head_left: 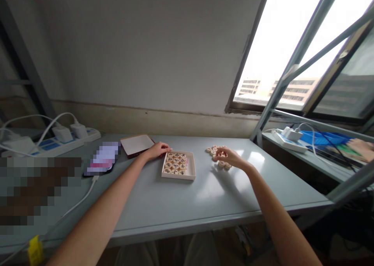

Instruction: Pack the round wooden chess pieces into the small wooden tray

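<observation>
A shallow white box (190,165) lies on the desk with rows of round Chinese chess pieces (175,161) in its left part. The pieces carry dark characters, and a strip along the box's right side shows bare bottom. At the box's far left corner, my left hand (157,150) has its fingers curled on the edge. To the right, my right hand (232,157) pinches a Chinese chess piece (215,158) at its fingertips, over a loose group of pieces (224,165). Some of that group show red characters; the hand hides part of it.
The box lid (137,144) lies inside up behind my left hand. At left are a phone (102,159) on a cable and a power strip (68,141) with chargers. Another power strip (292,140) sits on the right-hand desk, past a metal frame post (264,114).
</observation>
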Demonstrator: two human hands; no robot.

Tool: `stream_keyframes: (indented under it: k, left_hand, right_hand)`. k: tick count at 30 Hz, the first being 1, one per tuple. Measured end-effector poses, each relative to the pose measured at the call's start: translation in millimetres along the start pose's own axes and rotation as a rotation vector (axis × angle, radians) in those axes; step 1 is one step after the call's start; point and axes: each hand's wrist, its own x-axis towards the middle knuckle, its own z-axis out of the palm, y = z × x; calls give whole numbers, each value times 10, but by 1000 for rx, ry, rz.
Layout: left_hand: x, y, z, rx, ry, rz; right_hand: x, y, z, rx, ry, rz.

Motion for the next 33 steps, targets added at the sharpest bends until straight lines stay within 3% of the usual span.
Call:
stream_keyframes:
  k: [7,13,18,24,26,29,33]
  left_hand:
    - [-15,35,-8,-3,-11,-11]
    - [-6,35,-10,12,-23,3]
    - [24,-17,-8,4,-15,3]
    - [31,-27,2,-14,-4,2]
    - [29,-22,3,-10,7,-3]
    - [28,-19,2,-15,4,-14]
    - [21,-16,-1,-7,-9,-5]
  right_hand:
    - [286,-659,294,-101,42,-323]
    - [526,-975,471,-214,-44,-386]
    - [581,-837,342,-146,18,-330]
    - [473,-398,228,-184,91,71]
    - [435,-306,247,-208,94,135]
    - [409,-282,257,-205,124,158]
    - [414,-431,252,-132,104,37]
